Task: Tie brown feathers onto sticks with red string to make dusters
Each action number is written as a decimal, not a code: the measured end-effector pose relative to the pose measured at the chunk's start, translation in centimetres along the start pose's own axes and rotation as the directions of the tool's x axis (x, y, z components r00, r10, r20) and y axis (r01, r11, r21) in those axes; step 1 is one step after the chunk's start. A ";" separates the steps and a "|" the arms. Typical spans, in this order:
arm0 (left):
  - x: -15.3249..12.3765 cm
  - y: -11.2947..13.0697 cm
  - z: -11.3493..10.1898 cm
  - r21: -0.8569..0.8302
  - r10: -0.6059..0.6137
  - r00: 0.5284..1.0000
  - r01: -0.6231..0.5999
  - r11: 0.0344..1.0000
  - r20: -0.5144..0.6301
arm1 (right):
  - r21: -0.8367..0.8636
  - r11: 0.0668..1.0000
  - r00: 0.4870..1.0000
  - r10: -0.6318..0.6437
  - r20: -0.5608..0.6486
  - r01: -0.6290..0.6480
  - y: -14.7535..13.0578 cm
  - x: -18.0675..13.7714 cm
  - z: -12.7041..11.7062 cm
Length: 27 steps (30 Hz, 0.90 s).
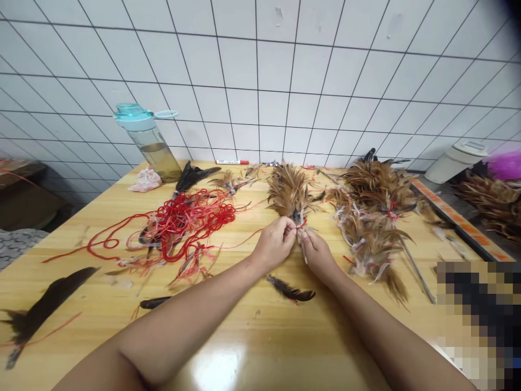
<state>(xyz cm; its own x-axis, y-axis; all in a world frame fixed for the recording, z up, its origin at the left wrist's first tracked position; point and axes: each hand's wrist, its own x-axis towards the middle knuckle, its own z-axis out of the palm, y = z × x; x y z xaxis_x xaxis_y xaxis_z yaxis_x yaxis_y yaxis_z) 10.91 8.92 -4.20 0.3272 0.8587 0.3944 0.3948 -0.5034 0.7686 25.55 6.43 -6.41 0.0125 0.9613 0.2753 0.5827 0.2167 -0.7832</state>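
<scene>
A bundle of brown feathers lies in front of me, fanned out toward the wall, with red string round its base. My right hand is closed round the pale quill ends of this bundle. Thumb and fingertips pinched, my left hand meets the base from the other side. A thin red thread runs from the tangled pile to my left hand, which appears to grip it; the fingertips hide the exact contact. Just below my hands lies a loose black feather.
A heap of red cord covers the table's left side, near a water bottle. More feather bundles lie at right, beside a thin stick. A red marker rests by the tiled wall. A dark feather lies front left.
</scene>
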 end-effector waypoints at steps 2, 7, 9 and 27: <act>0.0 -0.1 0.1 0.003 -0.021 1.000 0.021 1.000 0.008 | -0.057 0.998 1.000 -0.019 0.003 0.019 0.2 -0.1 0.3; 0.1 -0.1 0.0 0.056 -0.062 0.998 0.063 0.996 -0.014 | -0.177 0.978 0.993 -0.111 0.031 0.115 0.3 -0.4 0.7; 0.2 -0.1 -0.1 0.058 -0.075 0.997 0.076 0.995 -0.004 | -0.214 0.968 0.992 -0.125 0.036 0.130 0.2 -0.4 0.7; 0.2 -0.5 -0.4 0.033 0.111 0.993 -0.112 0.993 0.045 | -0.240 0.963 0.992 -0.118 0.036 0.123 0.1 -0.6 0.8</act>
<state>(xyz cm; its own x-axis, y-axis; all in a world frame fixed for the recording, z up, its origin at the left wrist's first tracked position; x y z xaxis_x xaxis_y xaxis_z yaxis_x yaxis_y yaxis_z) 10.42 9.39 -4.27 0.4070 0.7924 0.4544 0.3833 -0.5996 0.7025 25.00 6.03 -7.08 -0.0856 0.9345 0.3454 0.7580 0.2861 -0.5862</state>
